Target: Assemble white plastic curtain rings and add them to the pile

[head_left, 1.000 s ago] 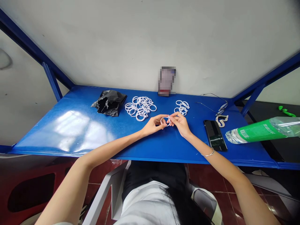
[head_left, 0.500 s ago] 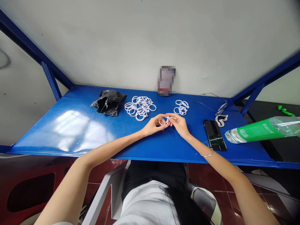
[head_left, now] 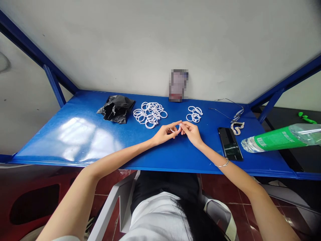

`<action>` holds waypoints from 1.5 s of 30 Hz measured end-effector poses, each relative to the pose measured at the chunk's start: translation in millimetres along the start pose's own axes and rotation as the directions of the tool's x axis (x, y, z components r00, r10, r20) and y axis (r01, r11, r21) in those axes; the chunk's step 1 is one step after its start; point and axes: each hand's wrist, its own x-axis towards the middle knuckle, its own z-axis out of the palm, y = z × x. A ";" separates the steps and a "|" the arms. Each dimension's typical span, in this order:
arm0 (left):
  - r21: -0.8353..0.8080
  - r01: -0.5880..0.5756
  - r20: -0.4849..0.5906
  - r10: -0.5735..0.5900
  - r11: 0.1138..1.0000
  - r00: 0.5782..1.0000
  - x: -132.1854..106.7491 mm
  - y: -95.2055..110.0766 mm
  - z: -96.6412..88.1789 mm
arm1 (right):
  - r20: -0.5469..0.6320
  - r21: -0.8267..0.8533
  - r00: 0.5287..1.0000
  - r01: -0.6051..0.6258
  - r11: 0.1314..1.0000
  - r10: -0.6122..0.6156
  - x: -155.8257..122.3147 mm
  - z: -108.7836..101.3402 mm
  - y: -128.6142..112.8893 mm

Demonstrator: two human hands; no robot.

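Over the middle of the blue table [head_left: 155, 157], my left hand [head_left: 163, 135] is closed around a white plastic ring [head_left: 179, 129], the size of a curtain ring. My right hand [head_left: 192, 133] pinches the same ring from the other side, near its top. Fingers cover much of the ring, so its small details are hidden. Just beyond my left hand lies a loose pile of similar white rings [head_left: 149, 124], several with small eyelets. A smaller group of white rings [head_left: 196, 116] rests beyond my right hand.
A crumpled black plastic bag [head_left: 122, 106] lies left of the pile. To the right are a phone [head_left: 229, 144], eyeglasses [head_left: 237, 115], a pale curved piece [head_left: 237, 128] and a bottle with a green label [head_left: 278, 139]. A blurred upright object [head_left: 178, 85] leans on the wall.
The ring has turned between my fingers, and less of its loop shows. My left fingertips have shifted slightly over it. Both ring groups stay as they were.
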 end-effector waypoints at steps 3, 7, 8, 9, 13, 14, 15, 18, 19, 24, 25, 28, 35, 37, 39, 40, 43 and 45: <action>-0.028 -0.019 -0.061 0.017 0.999 0.998 0.0 -3.0 1.3 | -0.018 -0.049 0.999 0.047 0.998 -0.048 -2.1 0.9 -2.7; -0.040 -0.020 -0.176 0.013 0.999 0.984 1.4 -8.0 2.2 | -0.045 -0.197 0.988 0.139 0.971 -0.151 -5.2 0.9 -7.5; -0.025 -0.018 -0.204 0.013 1.000 0.979 1.7 -9.0 2.1 | -0.050 -0.237 0.983 0.162 0.958 -0.179 -5.5 0.5 -8.4; -0.004 -0.017 -0.232 0.016 1.000 0.972 2.0 -9.7 2.0 | -0.054 -0.276 0.977 0.183 0.944 -0.205 -5.6 0.0 -9.1; 0.110 -0.044 -0.322 0.078 0.993 0.944 1.8 -9.6 1.3 | -0.050 -0.409 0.956 0.245 0.879 -0.290 -4.2 -3.2 -9.9; 0.139 -0.055 -0.331 0.099 0.989 0.938 1.4 -9.0 1.2 | -0.043 -0.438 0.951 0.258 0.861 -0.307 -3.6 -4.0 -9.7; 0.167 -0.064 -0.338 0.118 0.984 0.934 1.0 -8.3 1.1 | -0.033 -0.466 0.946 0.271 0.842 -0.322 -3.2 -4.9 -9.3; 0.263 -0.088 -0.350 0.180 0.961 0.919 0.1 -6.8 0.4 | -0.003 -0.543 0.927 0.313 0.779 -0.374 -2.2 -7.1 -7.4; 0.300 -0.099 -0.353 0.206 0.949 0.913 -0.1 -6.6 0.0 | 0.008 -0.564 0.919 0.329 0.758 -0.393 -2.1 -7.7 -6.7; 0.447 -0.135 -0.345 0.310 0.884 0.886 0.1 -7.3 -2.1 | 0.052 -0.614 0.904 0.363 0.701 -0.424 -2.0 -9.9 -4.6; 0.464 -0.137 -0.344 0.320 0.875 0.883 0.1 -7.5 -2.3 | 0.055 -0.620 0.905 0.362 0.697 -0.421 -2.1 -10.0 -4.5; 0.489 -0.139 -0.343 0.337 0.861 0.877 0.0 -8.1 -2.1 | 0.066 -0.639 0.904 0.363 0.678 -0.422 -2.3 -10.0 -4.3; 0.508 -0.142 -0.323 0.341 0.850 0.883 -2.0 -7.2 -1.5 | 0.080 -0.638 0.898 0.380 0.670 -0.433 -3.7 -9.7 -3.6; 0.516 -0.141 -0.316 0.341 0.845 0.885 -2.4 -6.5 -1.8 | 0.077 -0.626 0.904 0.372 0.685 -0.421 -4.0 -9.7 -3.7; 0.524 -0.141 -0.312 0.343 0.840 0.886 -2.7 -6.0 -2.1 | 0.074 -0.619 0.906 0.369 0.693 -0.417 -4.3 -9.8 -3.8; 0.527 -0.142 -0.309 0.345 0.838 0.886 -2.7 -5.8 -2.3 | 0.073 -0.620 0.906 0.369 0.693 -0.417 -4.3 -9.8 -3.8; 0.534 -0.149 -0.302 0.353 0.832 0.886 -2.6 -5.6 -2.7 | 0.079 -0.627 0.903 0.375 0.683 -0.423 -4.5 -9.7 -4.3; 0.535 -0.154 -0.300 0.357 0.830 0.885 -2.5 -5.6 -2.9 | 0.080 -0.627 0.901 0.378 0.681 -0.427 -4.5 -9.6 -4.6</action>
